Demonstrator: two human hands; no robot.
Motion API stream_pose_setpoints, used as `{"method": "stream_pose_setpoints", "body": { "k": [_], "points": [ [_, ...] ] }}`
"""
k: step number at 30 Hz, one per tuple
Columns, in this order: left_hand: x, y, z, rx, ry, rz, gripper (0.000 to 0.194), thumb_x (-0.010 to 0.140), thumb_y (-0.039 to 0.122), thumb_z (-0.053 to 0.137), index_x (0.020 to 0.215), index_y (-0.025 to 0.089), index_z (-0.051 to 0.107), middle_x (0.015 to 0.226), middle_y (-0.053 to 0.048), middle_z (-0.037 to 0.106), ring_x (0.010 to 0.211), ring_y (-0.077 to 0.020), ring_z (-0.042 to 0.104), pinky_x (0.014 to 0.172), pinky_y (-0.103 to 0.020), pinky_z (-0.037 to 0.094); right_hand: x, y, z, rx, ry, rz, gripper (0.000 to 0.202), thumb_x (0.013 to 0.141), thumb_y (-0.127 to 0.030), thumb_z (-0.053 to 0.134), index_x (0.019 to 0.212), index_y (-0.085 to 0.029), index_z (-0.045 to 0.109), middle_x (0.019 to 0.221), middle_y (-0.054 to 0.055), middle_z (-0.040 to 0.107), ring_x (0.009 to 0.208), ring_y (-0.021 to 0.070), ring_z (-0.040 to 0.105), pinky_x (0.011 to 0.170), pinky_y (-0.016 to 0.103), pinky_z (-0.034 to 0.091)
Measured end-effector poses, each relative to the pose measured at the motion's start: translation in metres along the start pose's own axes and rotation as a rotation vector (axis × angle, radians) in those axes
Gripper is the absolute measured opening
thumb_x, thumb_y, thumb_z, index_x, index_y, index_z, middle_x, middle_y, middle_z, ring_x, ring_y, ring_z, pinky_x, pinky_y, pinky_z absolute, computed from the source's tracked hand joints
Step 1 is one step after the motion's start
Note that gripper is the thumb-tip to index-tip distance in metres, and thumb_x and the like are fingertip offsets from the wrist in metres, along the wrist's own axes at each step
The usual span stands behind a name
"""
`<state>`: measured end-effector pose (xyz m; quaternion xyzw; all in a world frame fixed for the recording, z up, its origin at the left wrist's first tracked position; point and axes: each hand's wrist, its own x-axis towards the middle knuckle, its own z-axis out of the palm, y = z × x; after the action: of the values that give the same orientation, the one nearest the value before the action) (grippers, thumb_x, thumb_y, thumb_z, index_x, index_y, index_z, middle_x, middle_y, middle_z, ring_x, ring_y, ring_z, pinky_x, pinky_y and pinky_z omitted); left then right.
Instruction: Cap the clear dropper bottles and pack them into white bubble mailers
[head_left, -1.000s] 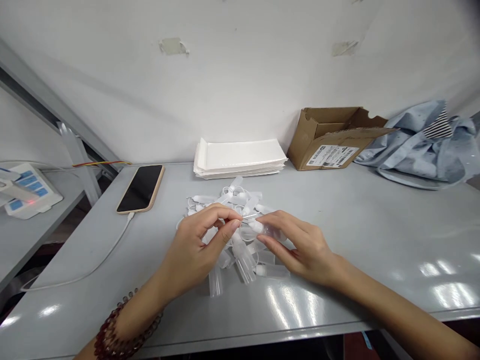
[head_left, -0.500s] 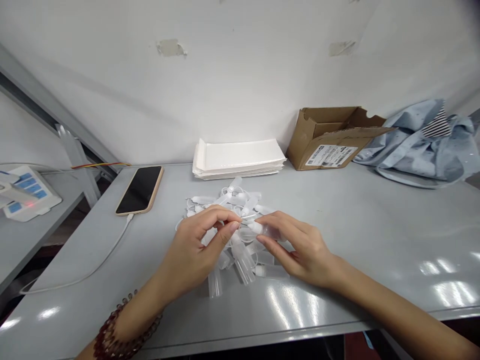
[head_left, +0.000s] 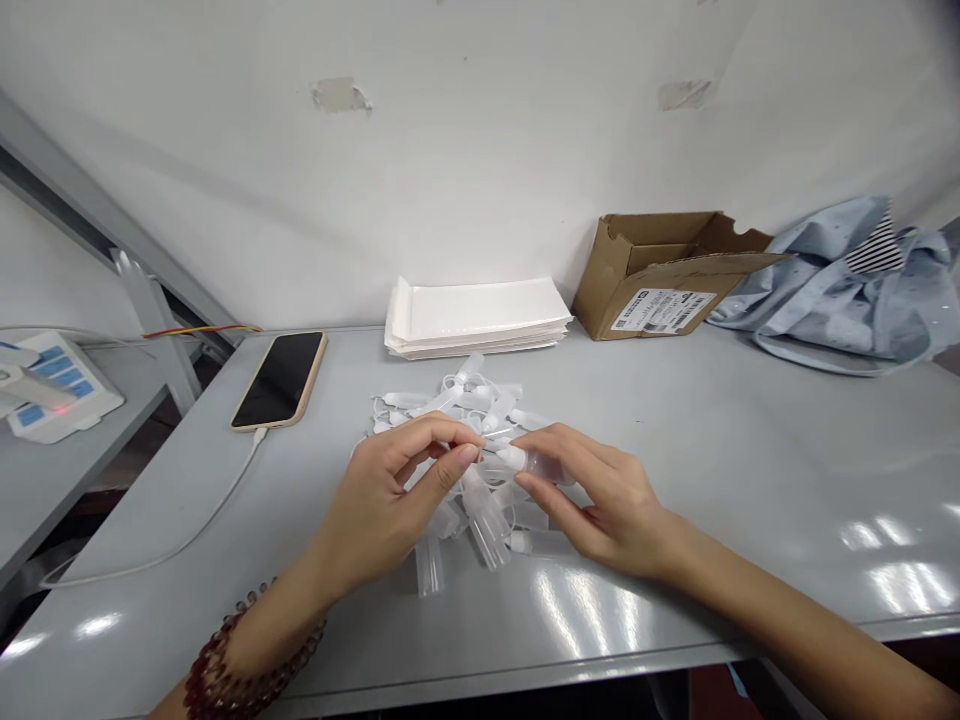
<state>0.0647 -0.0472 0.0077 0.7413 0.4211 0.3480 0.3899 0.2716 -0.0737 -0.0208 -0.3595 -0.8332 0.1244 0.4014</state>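
A small translucent plastic squeeze bottle (head_left: 547,468) with a white, tapered nozzle top lies on its side in my right hand (head_left: 600,490), gripped between thumb and fingers, its nozzle pointing left. My left hand (head_left: 420,475) is closed in a pinch right at the end of that nozzle. A thin dark line joins the nozzle to its fingertips, but what is between them is too small to make out. Beneath both hands lies a loose pile of similar bottles (head_left: 486,525), with white tops and thin looped straps. Part of the pile is hidden by the left hand.
Behind the pile, a stack of white envelopes (head_left: 480,310) rests against the wall. To its right stand an open cardboard box (head_left: 667,290) and a light blue cloth bag (head_left: 840,290). A phone (head_left: 281,380) with a charging cable lies at left, near a white device (head_left: 60,385).
Both hands stay nearly still, keeping the bottle between them. Only the slightest shift shows in the fingers.
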Motion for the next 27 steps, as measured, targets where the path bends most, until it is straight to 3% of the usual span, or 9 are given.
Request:
{"method": "stream_pose_setpoints", "body": {
  "k": [6, 27],
  "points": [
    [-0.0019, 0.0037, -0.0028, -0.081, -0.005, -0.066, 0.012, 0.087, 0.024, 0.057, 0.083, 0.020, 0.067, 0.079, 0.001, 0.068, 0.073, -0.0126, 0.061, 0.068, -0.021, 0.050, 0.0006, -0.0001, 0.0004, 0.007, 0.011, -0.010, 0.021, 0.090, -0.014, 0.050, 0.111, -0.014, 0.052, 0.084, 0.007, 0.064, 0.064, 0.0126, 0.055, 0.056, 0.026, 0.049],
    [0.0002, 0.0036, -0.0004, -0.056, 0.001, -0.048, 0.011, 0.087, 0.024, 0.058, 0.083, 0.020, 0.068, 0.081, 0.000, 0.069, 0.074, -0.0136, 0.061, 0.071, -0.024, 0.049, 0.0012, -0.0024, -0.0002, 0.005, 0.034, -0.025, 0.022, 0.090, -0.015, 0.049, 0.112, -0.016, 0.052, 0.086, 0.006, 0.065, 0.066, 0.0125, 0.056, 0.058, 0.026, 0.050]
  ]
}}
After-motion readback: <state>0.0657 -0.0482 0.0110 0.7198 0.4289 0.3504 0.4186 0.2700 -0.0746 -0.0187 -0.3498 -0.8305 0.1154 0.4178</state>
